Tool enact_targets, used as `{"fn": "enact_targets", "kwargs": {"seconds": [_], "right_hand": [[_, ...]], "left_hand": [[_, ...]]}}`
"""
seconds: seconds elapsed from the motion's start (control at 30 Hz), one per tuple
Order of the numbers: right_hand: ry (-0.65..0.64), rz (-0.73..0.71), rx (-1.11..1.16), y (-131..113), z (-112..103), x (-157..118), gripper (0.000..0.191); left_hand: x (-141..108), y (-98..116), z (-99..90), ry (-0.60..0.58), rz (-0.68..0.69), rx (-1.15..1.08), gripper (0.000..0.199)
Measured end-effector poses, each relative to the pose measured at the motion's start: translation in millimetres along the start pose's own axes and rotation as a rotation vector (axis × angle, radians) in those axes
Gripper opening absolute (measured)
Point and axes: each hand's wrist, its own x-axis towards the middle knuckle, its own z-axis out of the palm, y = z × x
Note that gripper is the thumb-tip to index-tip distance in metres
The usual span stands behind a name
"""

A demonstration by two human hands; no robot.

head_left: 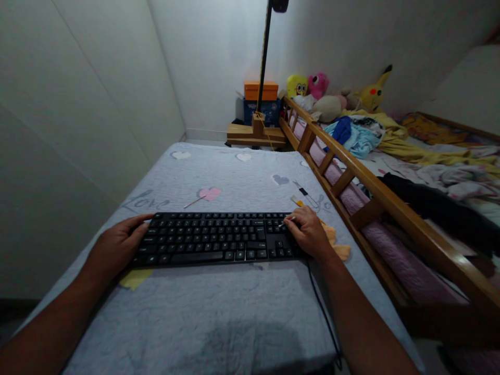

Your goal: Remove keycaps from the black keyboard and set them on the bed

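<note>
A black keyboard (207, 234) lies flat across the cloth-covered surface in front of me. My left hand (117, 242) grips its left end, thumb over the edge by the keys. Between the thumb and fingers of my right hand (308, 229) is a thin cotton swab (287, 222), its white tip down at the keys left of the number pad. My right hand covers much of the number pad. Beyond the keyboard rests another cotton swab (194, 201). Near my right knuckles are a small brush (297, 201) and metal tweezers (303, 191); an orange cloth (339, 245) lies partly behind that hand.
A black cable (320, 297) runs from the keyboard toward me. Along the right side stands a wooden bed rail (351, 166), with clothes and plush toys behind it. At the far end, a dark pole rises from a wooden base (253, 134) before stacked boxes (261, 91).
</note>
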Motion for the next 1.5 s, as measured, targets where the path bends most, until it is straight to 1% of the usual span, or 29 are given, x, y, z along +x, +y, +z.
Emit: {"fn": "enact_targets", "kwargs": {"seconds": [0.17, 0.4, 0.67, 1.0, 1.5], "right_hand": [[-0.044, 0.005, -0.003, -4, -5, 0, 0.018], [-0.094, -0.029, 0.034, -5, -7, -1, 0.016], [-0.093, -0.046, 0.055, -5, -7, -1, 0.016], [-0.092, -0.05, 0.068, -6, -7, -1, 0.017], [-0.088, -0.046, 0.074, -7, -9, -1, 0.017]], "left_hand": [[0, 3, -1.4, -0.012, -0.028, -0.002, 0.054], [1, -2, -0.6, -0.018, -0.025, -0.013, 0.056], [0, 0, -0.9, -0.016, -0.018, -0.008, 0.056], [3, -8, 2.4, -0.014, -0.017, -0.009, 0.055], [1, -2, 0.3, -0.027, -0.024, -0.027, 0.055]]}}
